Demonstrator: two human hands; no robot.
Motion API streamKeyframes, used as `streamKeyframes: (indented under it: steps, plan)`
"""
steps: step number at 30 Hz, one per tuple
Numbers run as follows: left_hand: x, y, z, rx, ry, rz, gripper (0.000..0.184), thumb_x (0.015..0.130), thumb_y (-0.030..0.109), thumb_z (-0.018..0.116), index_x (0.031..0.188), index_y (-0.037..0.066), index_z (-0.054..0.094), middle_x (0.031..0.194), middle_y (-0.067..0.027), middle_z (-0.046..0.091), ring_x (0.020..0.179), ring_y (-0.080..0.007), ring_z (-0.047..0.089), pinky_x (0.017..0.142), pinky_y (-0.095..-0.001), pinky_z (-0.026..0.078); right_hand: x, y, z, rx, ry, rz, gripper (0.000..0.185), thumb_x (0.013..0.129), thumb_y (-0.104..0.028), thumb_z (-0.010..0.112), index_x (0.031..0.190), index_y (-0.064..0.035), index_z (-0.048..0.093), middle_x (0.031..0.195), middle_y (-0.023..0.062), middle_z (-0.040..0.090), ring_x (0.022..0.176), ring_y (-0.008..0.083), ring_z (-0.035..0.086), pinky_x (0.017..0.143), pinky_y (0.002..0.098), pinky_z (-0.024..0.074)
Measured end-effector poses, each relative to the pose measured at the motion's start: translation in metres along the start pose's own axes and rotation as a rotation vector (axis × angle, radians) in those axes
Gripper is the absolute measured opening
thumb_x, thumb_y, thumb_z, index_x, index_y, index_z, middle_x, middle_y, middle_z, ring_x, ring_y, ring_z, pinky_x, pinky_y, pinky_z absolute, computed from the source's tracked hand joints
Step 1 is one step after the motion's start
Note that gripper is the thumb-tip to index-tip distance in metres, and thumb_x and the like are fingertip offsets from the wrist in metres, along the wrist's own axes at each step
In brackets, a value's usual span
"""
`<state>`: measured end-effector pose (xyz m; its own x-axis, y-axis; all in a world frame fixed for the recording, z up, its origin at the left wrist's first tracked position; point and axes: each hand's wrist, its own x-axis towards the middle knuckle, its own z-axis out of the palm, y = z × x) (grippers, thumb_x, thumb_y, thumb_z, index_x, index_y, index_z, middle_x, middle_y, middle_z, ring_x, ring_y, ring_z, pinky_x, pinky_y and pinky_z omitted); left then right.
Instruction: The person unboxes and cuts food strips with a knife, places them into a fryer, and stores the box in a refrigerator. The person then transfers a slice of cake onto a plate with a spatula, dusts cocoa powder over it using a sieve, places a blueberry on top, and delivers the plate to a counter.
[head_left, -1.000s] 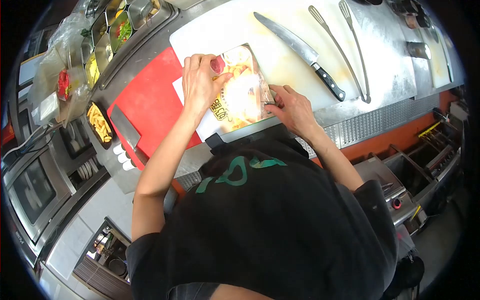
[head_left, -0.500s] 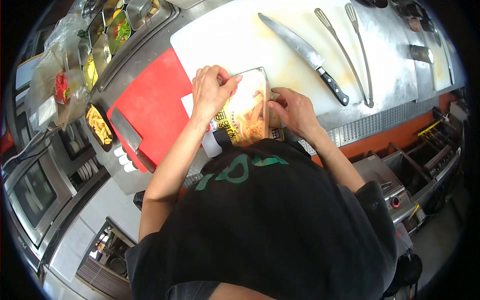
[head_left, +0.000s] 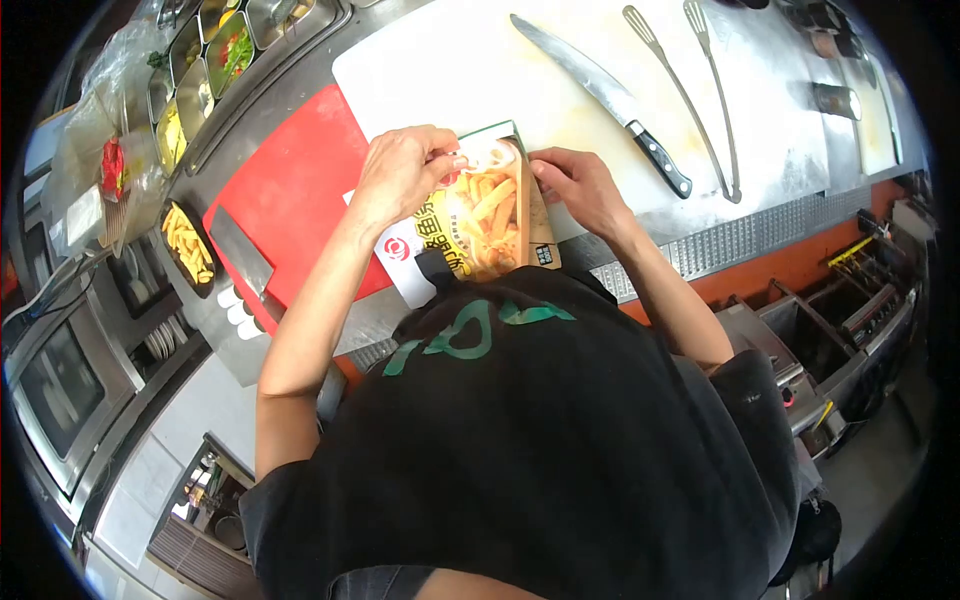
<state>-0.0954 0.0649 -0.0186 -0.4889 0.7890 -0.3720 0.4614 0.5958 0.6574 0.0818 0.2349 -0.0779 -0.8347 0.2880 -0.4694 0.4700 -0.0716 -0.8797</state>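
Note:
A printed cardboard food box (head_left: 480, 215) with a picture of golden fried strips and dark lettering stands against my dark shirt, at the near edge of the white cutting board (head_left: 440, 75). Its top end, farthest from me, has a dark green edge. My left hand (head_left: 400, 172) is closed, thumb and fingers pinched at the box's upper left part. On the other side, my right hand (head_left: 585, 188) holds the brown right side with bent fingers; some fingertips are hidden behind it. The box's lower end is partly covered by the shirt.
A large knife (head_left: 600, 95) and two slotted metal turners (head_left: 690, 100) lie on the white board. Left are a red cutting board (head_left: 290, 190), a cleaver (head_left: 240, 250) and a dark dish of fries (head_left: 188, 245). Metal ingredient pans (head_left: 235, 50) stand at upper left.
The box's printed front has tilted, so the glare has shrunk and more of the picture shows. Both hands stay on it. The whole view has shifted slightly.

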Motion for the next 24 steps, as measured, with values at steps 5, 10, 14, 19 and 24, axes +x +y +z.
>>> streamKeyframes:
  steps: [5, 10, 14, 19, 24]
  plan:
    - [0.005, -0.007, -0.016, -0.507, -0.337, -0.114, 0.017, 0.087, 0.021, 0.061, 0.087, 0.004, 0.059, 0.069, 0.0014, 0.057, 0.062, -0.006, 0.053, 0.059, -0.0229, 0.045, 0.01, -0.011, -0.002, -0.195, -0.051, 0.004, 0.032, 0.085, -0.031, 0.059, 0.101, -0.0055, 0.068, 0.081, 0.0129, 0.069, 0.075, 0.0232, 0.065, 0.07, 0.0328, 0.0496]
    - [0.015, -0.044, -0.023, -0.77, -0.417, -0.109, 0.012, 0.089, 0.02, 0.06, 0.088, 0.008, 0.057, 0.074, 0.0064, 0.057, 0.055, 0.0028, 0.043, 0.053, -0.0141, 0.04, -0.001, -0.026, 0.004, -0.516, 0.075, -0.236, 0.037, 0.08, -0.016, 0.067, 0.115, -0.0045, 0.059, 0.083, 0.0093, 0.066, 0.073, 0.0177, 0.063, 0.072, 0.0296, 0.0509]
    - [-0.02, -0.042, -0.053, -0.994, -0.105, -0.082, 0.012, 0.086, 0.015, 0.061, 0.089, 0.006, 0.054, 0.07, 0.0027, 0.052, 0.059, -0.0056, 0.045, 0.07, -0.0243, 0.051, -0.002, -0.014, 0.011, -0.575, 0.172, -0.377, 0.033, 0.079, -0.023, 0.066, 0.108, -0.0074, 0.061, 0.081, 0.0091, 0.064, 0.074, 0.0261, 0.063, 0.069, 0.0376, 0.0491]
    - [-0.073, -0.108, -0.106, -1.225, 0.061, 0.267, 0.041, 0.079, 0.047, 0.061, 0.081, 0.007, 0.051, 0.078, -0.0049, 0.053, 0.081, -0.022, 0.053, 0.101, -0.0422, 0.034, 0.012, -0.017, 0.008, -0.568, 0.211, -0.357, 0.027, 0.081, -0.018, 0.063, 0.106, -0.0071, 0.062, 0.081, 0.0085, 0.063, 0.074, 0.0267, 0.062, 0.069, 0.0382, 0.0485]
    - [-0.181, -0.156, -0.137, -0.884, 0.034, -0.237, 0.063, 0.076, 0.068, 0.054, 0.09, 0.006, 0.058, 0.115, -0.0129, 0.058, 0.097, -0.022, 0.055, 0.088, -0.033, 0.043, 0.03, -0.025, 0.009, -0.701, 0.235, -0.44, 0.026, 0.08, -0.014, 0.063, 0.105, -0.0072, 0.062, 0.079, 0.0089, 0.062, 0.076, 0.0283, 0.061, 0.066, 0.0393, 0.0479]
